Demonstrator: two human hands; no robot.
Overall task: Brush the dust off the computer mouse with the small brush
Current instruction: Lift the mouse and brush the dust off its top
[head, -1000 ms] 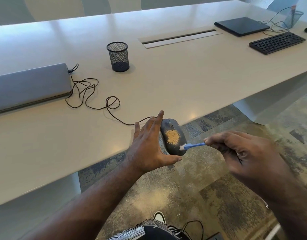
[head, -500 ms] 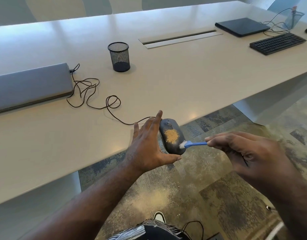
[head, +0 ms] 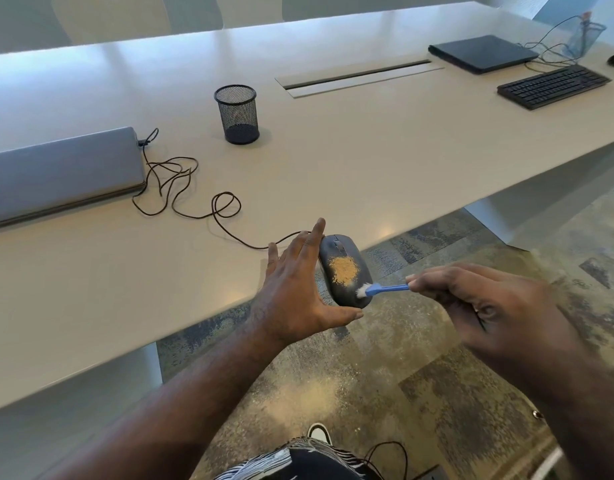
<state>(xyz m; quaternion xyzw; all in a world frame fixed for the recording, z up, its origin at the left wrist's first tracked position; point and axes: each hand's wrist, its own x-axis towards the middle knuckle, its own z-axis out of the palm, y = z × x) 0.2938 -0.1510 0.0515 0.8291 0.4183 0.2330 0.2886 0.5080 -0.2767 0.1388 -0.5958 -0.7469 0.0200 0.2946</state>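
Observation:
A dark grey wired computer mouse (head: pixel 347 251) is held out past the table's front edge, above the floor. A patch of tan dust (head: pixel 344 269) covers the middle of its back. My left hand (head: pixel 295 289) grips the mouse from its left side, thumb under the rear end and fingers stretched along it. My right hand (head: pixel 485 306) pinches the handle of a small blue brush (head: pixel 385 289). The white bristles touch the rear right of the mouse, just below the dust patch.
The mouse cable (head: pixel 194 199) loops back over the white table (head: pixel 367 161) to a closed grey laptop (head: pixel 56 174) at the left. A black mesh cup (head: pixel 237 114) stands behind. A black laptop (head: pixel 482 53) and keyboard (head: pixel 554 85) lie far right. Patterned carpet (head: pixel 385 375) is below.
The brush tip has shifted slightly up along the mouse's rear right side, staying near the dust patch. My left hand keeps the mouse in the same place.

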